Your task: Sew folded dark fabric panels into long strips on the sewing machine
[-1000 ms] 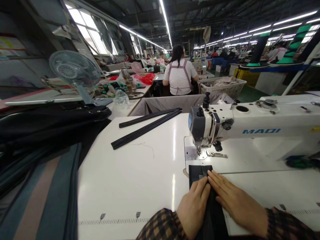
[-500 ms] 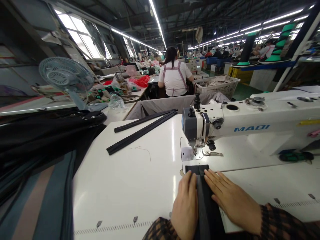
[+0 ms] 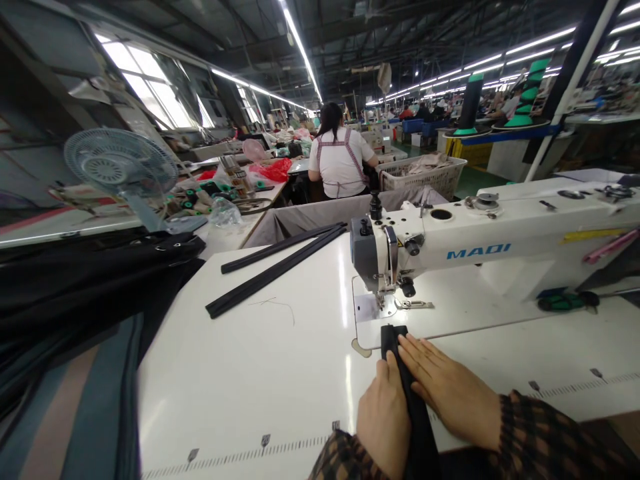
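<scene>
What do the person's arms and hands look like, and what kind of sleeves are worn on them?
The left hand and the right hand are bare, with no gloves. Both arms wear long sleeves with a brown and black check pattern: the left sleeve and the right sleeve.

The head-worn camera looks forward and down, close above the sewing machine's white surface (image 3: 250, 387), toward the workbenches (image 3: 225, 243) beyond.

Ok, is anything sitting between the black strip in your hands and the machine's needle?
Nothing visible. The black fabric strip lies on the white sewing table, its end close to the needle plate of the sewing machine, with nothing showing between them. Your left hand and right hand lie either side of it.
</scene>
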